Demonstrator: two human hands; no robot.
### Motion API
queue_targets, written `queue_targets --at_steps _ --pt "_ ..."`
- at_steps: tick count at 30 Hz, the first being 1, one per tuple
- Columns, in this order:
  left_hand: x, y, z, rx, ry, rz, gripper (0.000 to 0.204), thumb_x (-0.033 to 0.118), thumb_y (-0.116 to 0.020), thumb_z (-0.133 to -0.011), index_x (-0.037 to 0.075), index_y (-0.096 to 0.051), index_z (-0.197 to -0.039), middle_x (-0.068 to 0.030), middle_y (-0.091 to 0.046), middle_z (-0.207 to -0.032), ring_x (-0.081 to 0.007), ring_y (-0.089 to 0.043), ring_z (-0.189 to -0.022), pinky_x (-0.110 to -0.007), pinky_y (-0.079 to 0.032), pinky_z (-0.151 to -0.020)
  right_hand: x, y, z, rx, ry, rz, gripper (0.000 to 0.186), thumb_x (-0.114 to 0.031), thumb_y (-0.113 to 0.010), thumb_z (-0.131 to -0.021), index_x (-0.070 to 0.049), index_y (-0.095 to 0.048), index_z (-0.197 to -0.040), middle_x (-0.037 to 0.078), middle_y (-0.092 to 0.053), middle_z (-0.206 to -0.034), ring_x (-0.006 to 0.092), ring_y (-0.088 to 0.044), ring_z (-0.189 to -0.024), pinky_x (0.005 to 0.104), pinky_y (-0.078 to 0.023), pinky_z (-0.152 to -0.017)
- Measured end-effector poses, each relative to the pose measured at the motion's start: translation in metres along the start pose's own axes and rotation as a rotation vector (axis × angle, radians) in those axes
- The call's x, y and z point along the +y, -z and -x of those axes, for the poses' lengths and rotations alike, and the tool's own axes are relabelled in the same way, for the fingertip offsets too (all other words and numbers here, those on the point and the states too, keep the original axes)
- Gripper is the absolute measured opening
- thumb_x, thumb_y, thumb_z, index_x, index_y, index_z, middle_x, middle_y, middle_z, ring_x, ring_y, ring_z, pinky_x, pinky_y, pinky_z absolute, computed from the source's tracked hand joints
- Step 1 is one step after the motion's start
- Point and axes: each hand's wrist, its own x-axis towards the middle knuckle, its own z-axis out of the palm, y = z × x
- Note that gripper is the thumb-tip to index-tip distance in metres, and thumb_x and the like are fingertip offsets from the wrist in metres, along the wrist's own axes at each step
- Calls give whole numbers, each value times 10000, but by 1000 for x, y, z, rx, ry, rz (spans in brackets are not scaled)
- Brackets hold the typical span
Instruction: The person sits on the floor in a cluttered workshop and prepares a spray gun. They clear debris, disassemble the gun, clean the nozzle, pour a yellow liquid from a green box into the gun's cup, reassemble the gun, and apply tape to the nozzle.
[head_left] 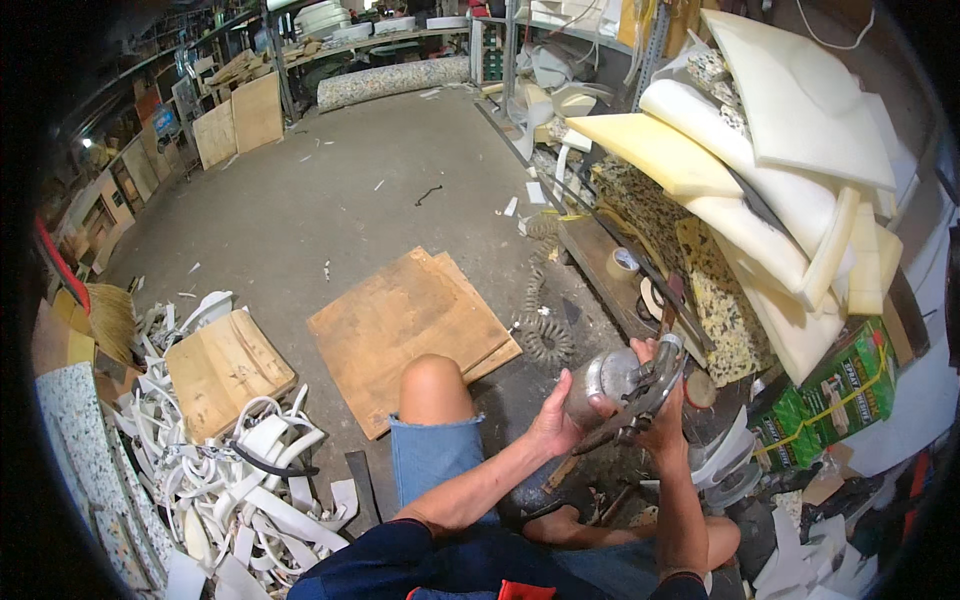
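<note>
My left hand (558,418) is curled against a metal spray gun's dented silver cup (597,385), thumb up along its side. My right hand (668,420) grips the spray gun (652,375) at the lower right, partly hidden by its fittings. The gun is held over my right leg, right of my raised left knee (433,395). Beside it, a coiled grey air hose (548,340) lies on the floor near a low wooden ledge with a tape roll (622,262). Two plywood sheets (398,332) lie flat beyond my knee.
Foam sheets (770,120) pile high at right above green packages (818,405). White offcuts (255,500), a wooden board (225,375) and a broom (108,325) are at left. A speckled foam roll (390,82), leaning panels (255,115) and shelving line the back of the concrete floor (360,180).
</note>
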Motion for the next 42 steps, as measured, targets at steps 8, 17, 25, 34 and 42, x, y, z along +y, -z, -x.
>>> queue_targets --at_steps 8,17,25,34,42 --pt "-1 1 -6 40 -103 -248 810 679 -416 -967 51 -370 -1477 -122 -528 -1392 -284 -546 -1267 -453 -440 -1080 -13 6 -6 -30 -132 61 933 -615 -827 -629 38 -586 -1251 233 -625 -1196 438 -560 -1139 665 -274 -1074" --pt "-8 -15 -2 -135 -122 -2 870 723 -416 -939 10 -413 -1436 -162 -534 -1379 -295 -516 -1298 -458 -413 -1102 -9 7 8 184 -133 -87 835 -471 -876 -627 43 -584 -1216 241 -611 -1144 434 -541 -1088 561 -379 -992" --pt "-17 -4 -11 63 -130 -141 902 755 -413 -919 29 -408 -1455 -159 -522 -1404 -295 -513 -1302 -439 -393 -1115 -5 -12 18 150 -182 -205 823 -389 -877 -673 48 -537 -1282 235 -586 -1182 410 -532 -1098 501 -392 -993" --pt "-3 -7 -7 -86 -106 -10 946 787 -377 -908 27 -374 -1472 -159 -483 -1431 -302 -488 -1315 -461 -374 -1124 -6 -30 12 165 -442 -366 783 -363 -842 -715 26 -524 -1316 182 -528 -1251 306 -507 -1165 431 -389 -1026" --pt "3 7 -12 37 -139 4 839 676 -334 -986 -36 -422 -1420 -169 -578 -1318 -310 -588 -1188 -434 -440 -1072 -10 -38 6 59 -424 -235 852 -450 -866 -671 46 -539 -1282 285 -556 -1278 419 -540 -1201 480 -420 -1015"
